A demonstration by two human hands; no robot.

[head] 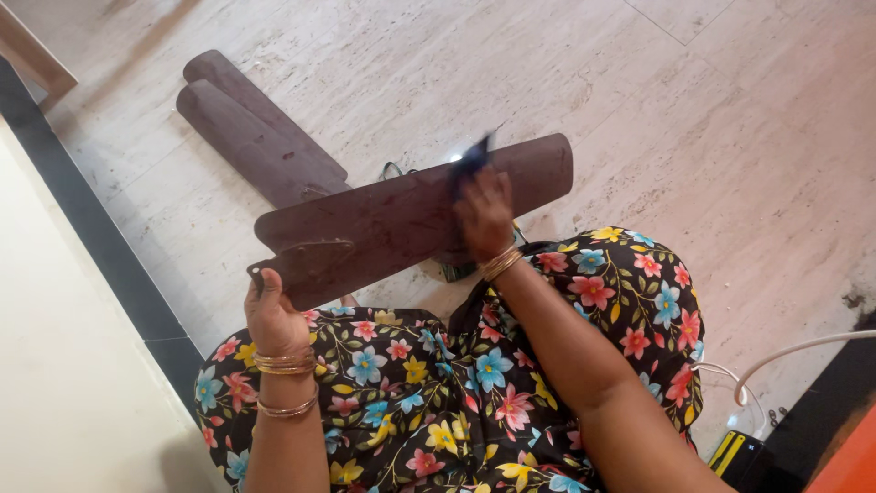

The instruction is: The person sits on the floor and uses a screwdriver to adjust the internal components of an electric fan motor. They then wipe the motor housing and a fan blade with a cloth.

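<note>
A long dark brown fan blade [392, 219] lies across my lap, its metal bracket end at the left. My left hand [272, 315] grips that bracket end from below. Pressed on the blade's upper face near its right end is my right hand [484, 215], closed on a dark blue cloth [470, 162]. Bangles ring both wrists. My lap is covered by a black floral dress [474, 365].
Two more brown fan blades [251, 128] lie side by side on the marble floor [730, 137] behind. A dark skirting strip [91, 237] and cream wall run along the left. White cables [776, 361] and a black-and-yellow object [735, 452] sit at the lower right.
</note>
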